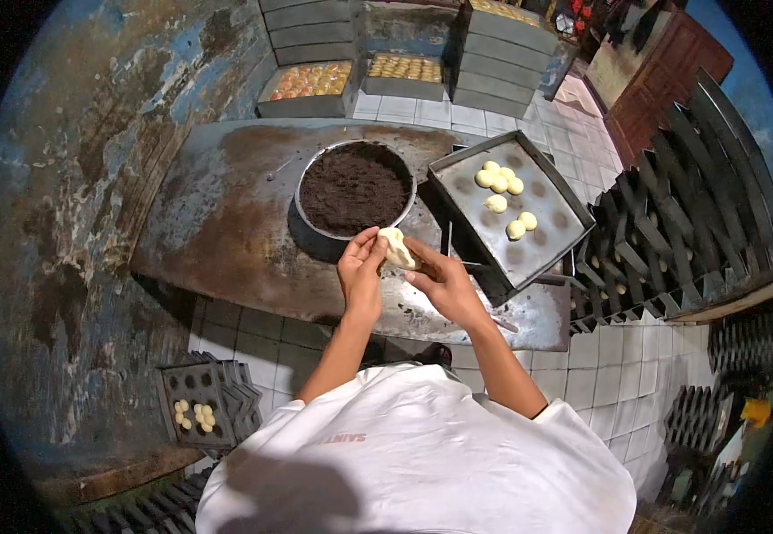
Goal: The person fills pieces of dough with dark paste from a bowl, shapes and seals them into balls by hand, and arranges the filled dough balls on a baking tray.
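Observation:
Both my hands hold one piece of pale dough [398, 249] over the near side of the table. My left hand [362, 274] pinches its left edge between thumb and fingers. On its right side, my right hand [444, 283] grips it with thumb and fingers. Just beyond them stands a round metal bowl [300, 216] filled with dark brown crumbly filling [355, 189]. To the right, a square metal tray [468, 209] carries several pale dough balls [499, 178]. A thin flat tool [504, 324] lies near the table's front edge, right of my right hand.
The worn metal table [217, 240] reaches left to a peeling wall [93, 205]. Stacked dark trays [671, 214] stand at the right. More trays [198, 405] with dough sit at lower left. Boxes of round buns [310, 80] are on the floor beyond the table.

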A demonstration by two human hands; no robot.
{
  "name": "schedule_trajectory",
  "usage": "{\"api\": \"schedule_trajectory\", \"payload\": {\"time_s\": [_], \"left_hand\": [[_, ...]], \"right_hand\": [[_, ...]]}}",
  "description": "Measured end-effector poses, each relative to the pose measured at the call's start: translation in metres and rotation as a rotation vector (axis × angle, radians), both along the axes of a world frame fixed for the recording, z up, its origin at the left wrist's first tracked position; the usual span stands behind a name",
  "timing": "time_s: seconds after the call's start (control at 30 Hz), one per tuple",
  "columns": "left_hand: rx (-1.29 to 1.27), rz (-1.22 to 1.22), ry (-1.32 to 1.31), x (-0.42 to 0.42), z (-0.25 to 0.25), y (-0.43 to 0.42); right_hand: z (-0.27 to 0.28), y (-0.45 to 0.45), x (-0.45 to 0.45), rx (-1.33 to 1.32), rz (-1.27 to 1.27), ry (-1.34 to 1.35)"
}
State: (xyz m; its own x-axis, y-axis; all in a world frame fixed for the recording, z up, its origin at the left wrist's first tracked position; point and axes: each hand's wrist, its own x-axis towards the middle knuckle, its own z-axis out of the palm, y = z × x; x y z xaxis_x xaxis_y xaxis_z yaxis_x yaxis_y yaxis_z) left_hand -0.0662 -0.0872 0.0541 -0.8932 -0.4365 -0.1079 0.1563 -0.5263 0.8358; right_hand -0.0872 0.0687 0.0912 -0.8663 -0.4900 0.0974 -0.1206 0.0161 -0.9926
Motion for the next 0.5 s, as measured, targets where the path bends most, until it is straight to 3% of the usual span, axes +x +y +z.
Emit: {"api": "schedule_trajectory", "payload": {"time_s": [0.07, 0.13, 0.2, 0.27, 0.33, 0.4, 0.5], "left_hand": [[0.167, 0.008, 0.051, 0.006, -0.001, -0.007], [0.13, -0.042, 0.056, 0.014, 0.004, -0.01], [0.237, -0.204, 0.211, 0.024, 0.018, -0.013], [0.207, -0.264, 0.241, 0.033, 0.026, -0.017], [0.084, -0.302, 0.324, 0.039, 0.026, -0.02], [0.107, -0.283, 0.294, 0.04, 0.022, -0.025], [0.247, -0.149, 0.215, 0.04, 0.022, -0.033]], "right_hand": [[0.008, -0.012, 0.006, 0.229, -0.066, 0.204], [0.008, -0.02, 0.004, 0.364, -0.165, 0.317], [0.02, -0.025, 0.006, 0.383, -0.213, 0.217], [0.028, -0.029, 0.008, 0.273, -0.307, 0.333], [0.016, -0.036, 0.005, 0.011, -0.241, 0.13], [0.009, -0.04, 0.007, -0.045, -0.115, -0.12], [0.001, -0.059, 0.018, -0.041, -0.22, -0.2]]}}
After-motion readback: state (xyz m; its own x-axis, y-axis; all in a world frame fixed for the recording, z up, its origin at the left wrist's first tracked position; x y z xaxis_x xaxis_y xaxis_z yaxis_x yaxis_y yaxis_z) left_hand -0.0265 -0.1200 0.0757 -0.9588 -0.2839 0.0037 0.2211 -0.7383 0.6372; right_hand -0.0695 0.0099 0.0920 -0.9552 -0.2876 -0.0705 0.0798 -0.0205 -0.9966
